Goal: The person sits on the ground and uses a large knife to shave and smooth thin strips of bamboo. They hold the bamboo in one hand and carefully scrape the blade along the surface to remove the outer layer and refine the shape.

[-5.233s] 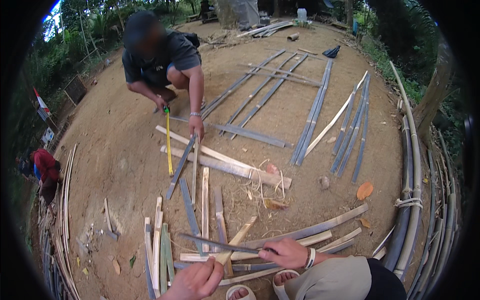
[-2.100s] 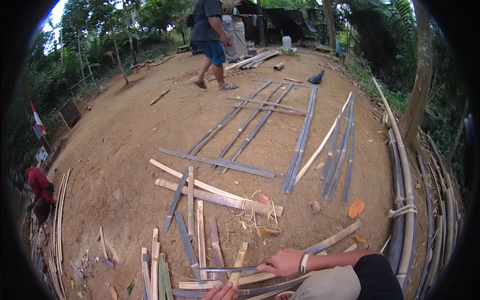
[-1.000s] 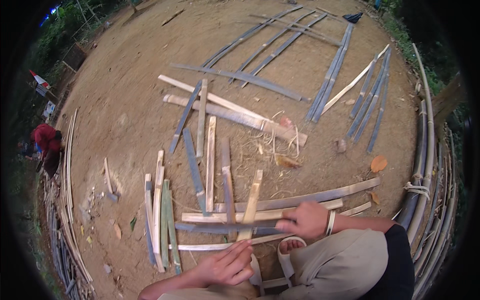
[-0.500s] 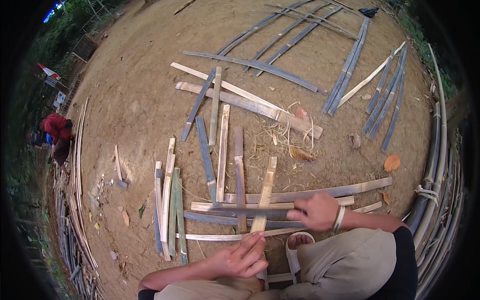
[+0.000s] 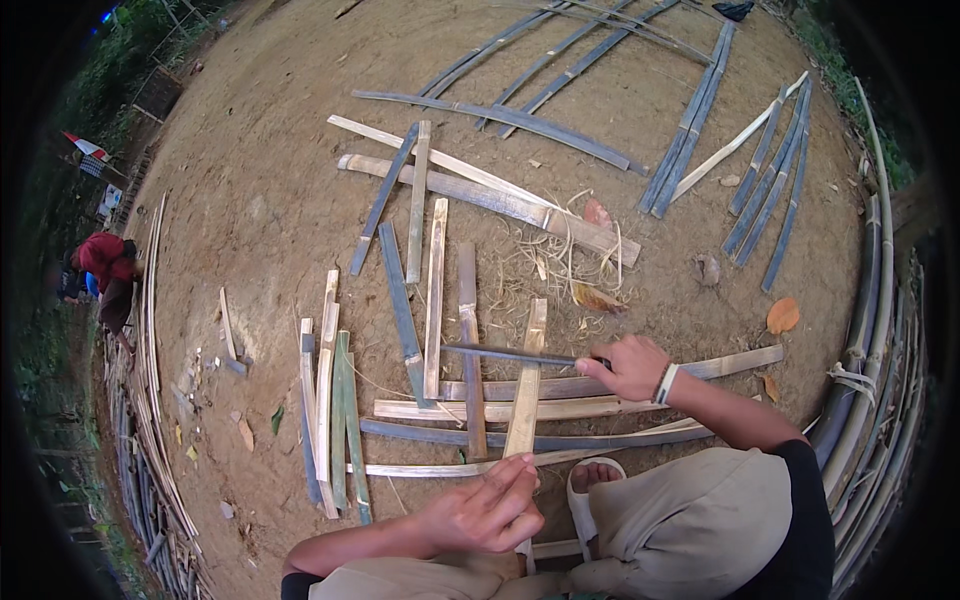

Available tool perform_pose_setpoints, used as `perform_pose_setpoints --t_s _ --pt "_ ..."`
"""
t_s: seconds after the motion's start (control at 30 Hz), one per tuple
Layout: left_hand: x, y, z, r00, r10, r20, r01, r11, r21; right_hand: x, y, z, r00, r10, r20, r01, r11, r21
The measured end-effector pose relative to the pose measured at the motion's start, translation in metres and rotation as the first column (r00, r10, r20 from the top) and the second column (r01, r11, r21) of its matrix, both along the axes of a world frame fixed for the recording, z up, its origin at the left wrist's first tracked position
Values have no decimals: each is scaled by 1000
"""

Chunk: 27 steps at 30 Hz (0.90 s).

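The right hand (image 5: 632,367) reaches forward, fingers clamped on a long dark blade (image 5: 510,354); the left hand (image 5: 487,512), fingers loosely together, touches a pale bamboo slat (image 5: 526,385).

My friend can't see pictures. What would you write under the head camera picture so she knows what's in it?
Seen from above, a person crouches on bare dirt, the right hand gripping a long dark blade over a loose lattice of split bamboo strips, the left hand resting open on a pale strip. More bamboo slats lie farther off.

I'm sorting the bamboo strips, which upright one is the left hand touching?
The pale tan strip in the woven patch; the left hand rests at its near end, fingertips on it.
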<state>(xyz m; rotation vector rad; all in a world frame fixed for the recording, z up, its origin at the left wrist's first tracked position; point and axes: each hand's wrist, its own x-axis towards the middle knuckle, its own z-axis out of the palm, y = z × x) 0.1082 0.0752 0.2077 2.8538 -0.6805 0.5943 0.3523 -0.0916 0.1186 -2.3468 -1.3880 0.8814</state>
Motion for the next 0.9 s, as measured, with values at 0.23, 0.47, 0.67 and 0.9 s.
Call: perform_pose_setpoints --t_s 0.23,0.47,0.67,0.9 --pt "3 19 14 999 -33 -30 32 999 -28 -30 -5 40 984 142 -108 -127 982 139" --pt "2 23 26 988 -123 -97 113 988 -106 -8 -4 3 998 26 -55 -24 999 35" --pt "9 36 39 974 -141 -176 95 965 -244 -2 3 -15 987 -42 -157 47 999 26" --pt "8 36 30 988 -59 -144 14 956 -293 -17 13 10 962 72 -265 -18 980 198"
